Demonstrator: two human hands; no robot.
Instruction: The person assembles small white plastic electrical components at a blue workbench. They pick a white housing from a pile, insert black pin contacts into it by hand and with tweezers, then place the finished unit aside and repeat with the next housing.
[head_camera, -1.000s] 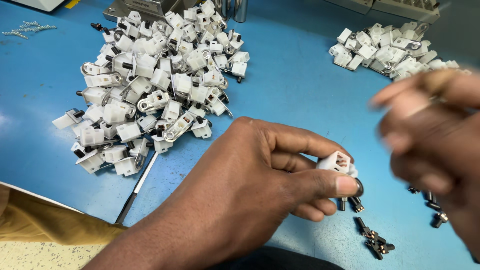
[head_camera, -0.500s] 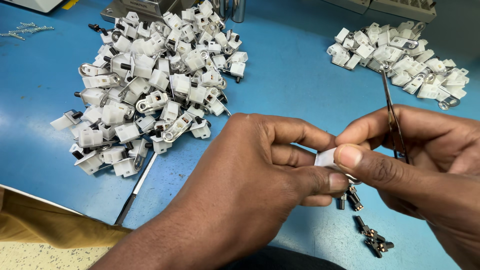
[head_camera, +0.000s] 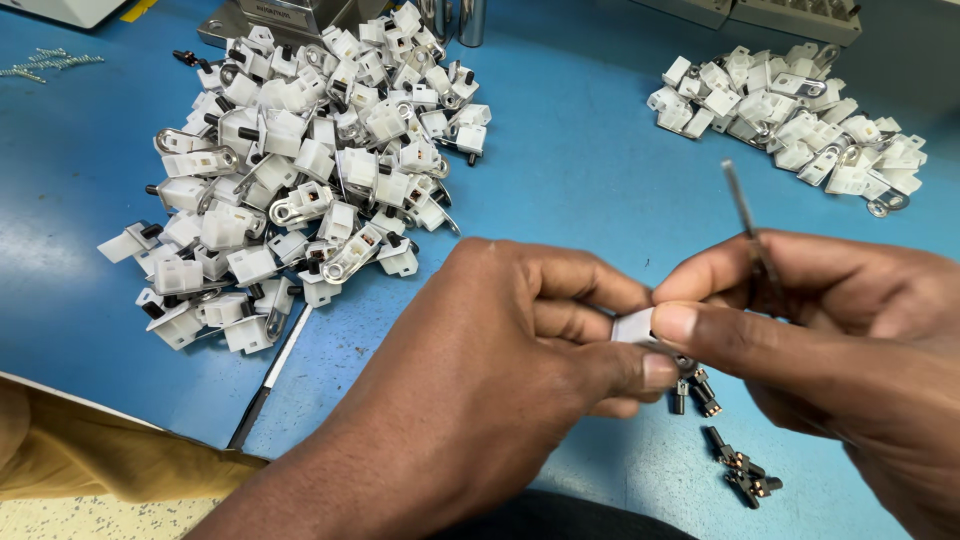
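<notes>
Blue surface (head_camera: 600, 190) underneath, carrying a big heap of white plastic parts (head_camera: 300, 170) at upper left and a smaller heap of white parts (head_camera: 790, 120) at upper right, well apart. Low in the middle, left hand (head_camera: 500, 380) reaching in from below, knuckles up, thumb and fingers pinched on a small white plastic piece (head_camera: 632, 326). Meeting it from the right, right hand (head_camera: 840, 350), thumb pressed against the same piece, also gripping a thin metal tool (head_camera: 745, 215) sticking up and tilted slightly left. Just below the fingertips, a few small dark metal pins (head_camera: 745, 475) loose on the surface. Beside the big heap, a slim dark rod (head_camera: 270, 375).
</notes>
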